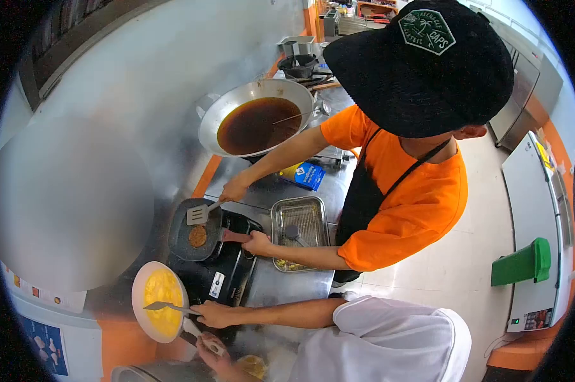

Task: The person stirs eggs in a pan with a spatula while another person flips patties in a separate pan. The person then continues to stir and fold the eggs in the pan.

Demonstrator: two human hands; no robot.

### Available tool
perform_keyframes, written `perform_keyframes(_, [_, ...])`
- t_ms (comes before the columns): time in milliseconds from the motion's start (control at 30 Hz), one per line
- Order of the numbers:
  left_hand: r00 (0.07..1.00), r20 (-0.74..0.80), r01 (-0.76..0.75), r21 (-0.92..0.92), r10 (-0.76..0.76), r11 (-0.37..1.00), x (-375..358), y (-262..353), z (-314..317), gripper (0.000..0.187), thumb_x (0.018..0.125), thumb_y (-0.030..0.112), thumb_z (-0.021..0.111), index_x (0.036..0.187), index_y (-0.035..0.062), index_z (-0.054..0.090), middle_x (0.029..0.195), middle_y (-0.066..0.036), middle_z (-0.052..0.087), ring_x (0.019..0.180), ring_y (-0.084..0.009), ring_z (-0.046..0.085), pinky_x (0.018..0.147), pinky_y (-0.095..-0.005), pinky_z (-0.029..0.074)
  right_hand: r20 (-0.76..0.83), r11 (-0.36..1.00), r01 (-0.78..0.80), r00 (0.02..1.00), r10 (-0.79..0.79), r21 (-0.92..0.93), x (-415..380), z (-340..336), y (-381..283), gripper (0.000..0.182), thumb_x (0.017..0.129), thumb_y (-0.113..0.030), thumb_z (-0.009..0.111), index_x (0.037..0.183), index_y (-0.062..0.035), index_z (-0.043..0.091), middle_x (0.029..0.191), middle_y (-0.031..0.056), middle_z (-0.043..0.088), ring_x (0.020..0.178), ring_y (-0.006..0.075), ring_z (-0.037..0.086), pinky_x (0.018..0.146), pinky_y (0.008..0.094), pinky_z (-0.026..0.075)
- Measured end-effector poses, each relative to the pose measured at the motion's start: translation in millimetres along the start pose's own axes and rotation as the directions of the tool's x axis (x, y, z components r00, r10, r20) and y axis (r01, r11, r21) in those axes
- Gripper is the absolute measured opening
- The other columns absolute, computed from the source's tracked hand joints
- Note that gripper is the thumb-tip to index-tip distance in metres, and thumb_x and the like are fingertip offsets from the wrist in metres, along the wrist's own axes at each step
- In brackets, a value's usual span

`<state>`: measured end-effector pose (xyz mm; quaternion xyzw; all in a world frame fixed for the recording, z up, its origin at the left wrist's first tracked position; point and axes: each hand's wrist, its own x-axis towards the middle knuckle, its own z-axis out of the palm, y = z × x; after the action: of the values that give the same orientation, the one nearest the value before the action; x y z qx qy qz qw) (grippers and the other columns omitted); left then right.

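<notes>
At the bottom of the head view, my right hand [216,314] grips a spatula [163,307]. The spatula's grey blade lies over yellow egg [162,290] in a pale frying pan [139,312]. Below it, my left hand [215,351] is closed around the pan's light handle [190,328]. Beside me a co-worker in an orange shirt [421,191] and black cap works at a dark pan [184,247] with a brown patty [197,236] in it. One of that person's hands [236,189] holds a slotted turner [198,215]; the other [258,243] holds the handle.
A large wok [208,127] of dark brown liquid stands farther along the counter. Near the co-worker lie a wire-rack tray [300,213] and a blue and yellow packet [304,175]. The black stove [201,286] is between us. A green bin [520,264] is at right.
</notes>
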<state>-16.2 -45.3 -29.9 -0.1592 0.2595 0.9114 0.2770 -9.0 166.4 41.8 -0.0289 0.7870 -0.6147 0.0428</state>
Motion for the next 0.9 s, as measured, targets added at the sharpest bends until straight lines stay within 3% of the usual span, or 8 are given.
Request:
perform_keyframes(200, [0.936, -0.268, -0.171, 0.217, 0.227, 0.961, -25.1, -21.8, 61.6, 0.014, 0.093, 0.017, 0.054, 0.096, 0.0031, 0.055, 0.086, -0.006, 0.060, 0.070, -0.0113, 0.059, 0.059, -0.0198, 0.053, -0.159, 0.989, 0.095, 0.981, -0.112, -0.110, 11.0, 20.2, 23.4, 0.041, 0.089, -0.016, 0.057, 0.128, -0.0022, 0.051, 0.094, 0.0295, 0.061, 0.086, 0.0431, 0.062, 0.080, 0.0472, 0.050])
perform_keyframes(333, [0.981, -0.160, -0.100, 0.082, 0.112, 0.992, -14.0, -14.1, 38.4, 0.016, 0.093, 0.017, 0.052, 0.102, 0.0034, 0.054, 0.090, -0.006, 0.060, 0.072, -0.0117, 0.059, 0.059, -0.0203, 0.053, -0.165, 0.994, 0.076, 0.982, -0.087, -0.075, 12.1, 20.9, 20.8, 0.035, 0.090, -0.016, 0.057, 0.121, 0.0001, 0.052, 0.097, 0.0291, 0.059, 0.090, 0.0443, 0.060, 0.080, 0.0489, 0.049])
perform_keyframes(400, [0.934, -0.091, -0.283, 0.402, 0.346, 0.871, -24.6, -24.6, 44.4, 0.021, 0.095, 0.018, 0.050, 0.108, 0.0022, 0.051, 0.092, -0.007, 0.061, 0.072, -0.0122, 0.060, 0.056, -0.0207, 0.054, -0.109, 0.998, 0.061, 0.992, -0.061, -0.008, 5.6, 15.8, 15.3, 0.032, 0.090, -0.017, 0.056, 0.116, 0.0019, 0.052, 0.102, 0.0292, 0.056, 0.093, 0.0457, 0.057, 0.082, 0.0510, 0.047])
perform_keyframes(500, [0.957, -0.178, -0.175, 0.280, 0.231, 0.944, -20.7, -15.4, 41.9, 0.027, 0.096, 0.021, 0.049, 0.113, 0.0002, 0.048, 0.093, -0.008, 0.061, 0.073, -0.0125, 0.059, 0.063, -0.0224, 0.055, -0.085, 0.990, 0.100, 0.992, -0.091, 0.102, -1.9, 8.0, 13.6, 0.033, 0.090, -0.016, 0.056, 0.118, 0.0014, 0.051, 0.103, 0.0302, 0.055, 0.091, 0.0463, 0.058, 0.080, 0.0507, 0.048])
perform_keyframes(600, [0.985, -0.110, -0.102, 0.238, 0.131, 0.966, -11.0, -2.7, 22.8, 0.029, 0.097, 0.023, 0.050, 0.114, -0.0006, 0.048, 0.093, -0.007, 0.061, 0.073, -0.0121, 0.058, 0.068, -0.0237, 0.053, -0.169, 0.991, 0.122, 0.977, -0.128, -0.049, -6.2, 12.7, 18.2, 0.038, 0.089, -0.013, 0.058, 0.124, 0.0008, 0.052, 0.092, 0.0289, 0.064, 0.088, 0.0418, 0.064, 0.075, 0.0463, 0.051])
perform_keyframes(700, [0.953, -0.172, -0.183, 0.327, 0.249, 0.927, -15.7, -10.8, 30.1, 0.028, 0.097, 0.022, 0.051, 0.114, 0.0000, 0.049, 0.093, -0.007, 0.061, 0.071, -0.0114, 0.057, 0.069, -0.0243, 0.051, -0.161, 0.997, 0.064, 0.985, -0.069, -0.035, -11.8, 14.8, 21.7, 0.037, 0.089, -0.012, 0.058, 0.123, 0.0008, 0.052, 0.089, 0.0292, 0.064, 0.085, 0.0419, 0.064, 0.073, 0.0471, 0.051])
perform_keyframes(767, [0.957, -0.179, -0.164, 0.312, 0.227, 0.936, -26.4, -16.7, 45.5, 0.027, 0.096, 0.021, 0.051, 0.113, 0.0003, 0.049, 0.093, -0.007, 0.061, 0.071, -0.0113, 0.057, 0.066, -0.0239, 0.050, -0.298, 0.993, 0.107, 0.947, -0.118, -0.051, -11.8, 22.7, 34.4, 0.036, 0.090, -0.013, 0.057, 0.122, 0.0009, 0.052, 0.087, 0.0303, 0.063, 0.083, 0.0433, 0.064, 0.072, 0.0486, 0.051])
perform_keyframes(900, [0.926, -0.211, -0.215, 0.384, 0.312, 0.898, -22.2, -20.3, 33.1, 0.023, 0.095, 0.018, 0.054, 0.111, 0.0014, 0.051, 0.092, -0.007, 0.062, 0.072, -0.0113, 0.056, 0.064, -0.0242, 0.049, -0.208, 0.994, 0.105, 0.973, -0.098, 0.024, -13.9, 18.1, 39.2, 0.032, 0.093, -0.015, 0.053, 0.121, 0.0008, 0.051, 0.091, 0.0290, 0.059, 0.090, 0.0453, 0.057, 0.079, 0.0521, 0.045])
